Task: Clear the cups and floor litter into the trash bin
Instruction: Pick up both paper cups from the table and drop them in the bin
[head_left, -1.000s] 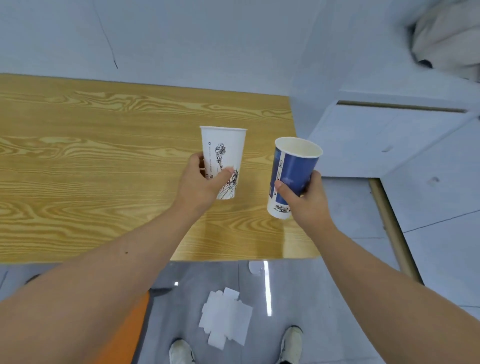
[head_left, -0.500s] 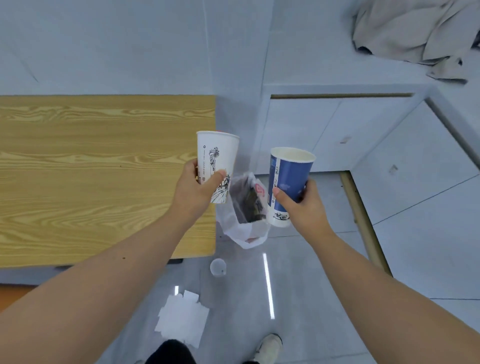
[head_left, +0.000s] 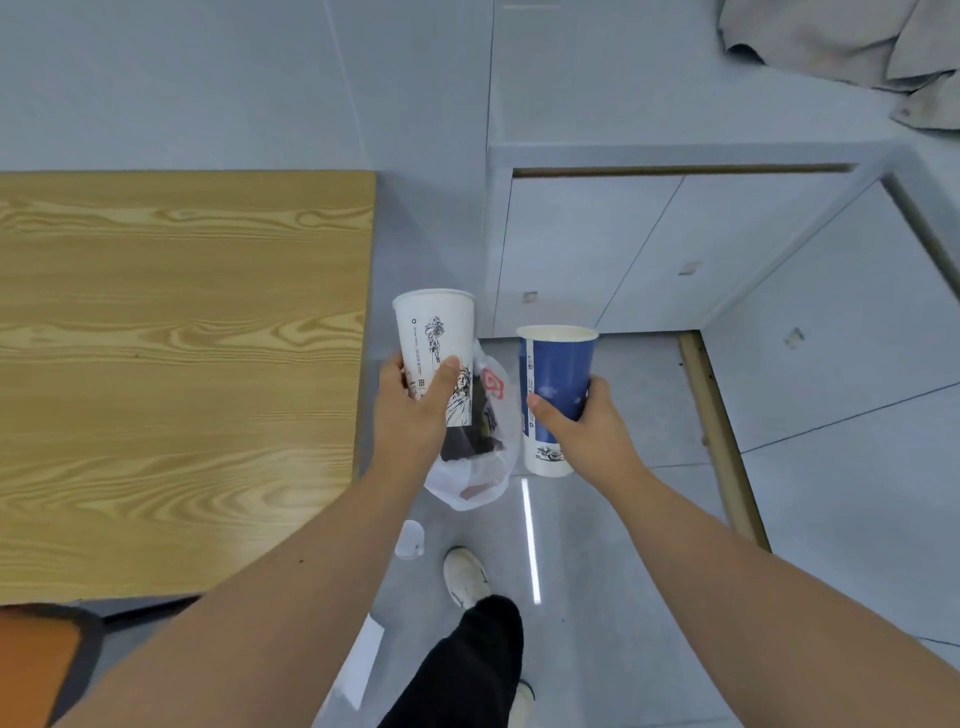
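My left hand (head_left: 413, 410) grips a tall white paper cup (head_left: 435, 338) with a black line drawing, held upright. My right hand (head_left: 587, 431) grips a blue paper cup (head_left: 558, 369) with a white base, also upright. Both cups hang above the floor, past the table's right edge. Below and between them stands the trash bin, lined with a white plastic bag (head_left: 475, 480); my hands hide part of it. A small crumpled white scrap (head_left: 410, 538) lies on the floor near the bin. A white paper sheet (head_left: 363, 660) lies by my left forearm, partly hidden.
The wooden table (head_left: 171, 374) fills the left. Grey-white cabinets (head_left: 649, 249) stand behind the bin, with a wooden strip (head_left: 717, 431) along the floor at right. My foot in a white shoe (head_left: 465, 574) is stepping toward the bin. An orange seat (head_left: 36, 660) is at bottom left.
Both cups have moved off the table and to the right, now over the bin. The view has swung right and I have stepped forward, so the bin sits closer under my hands.
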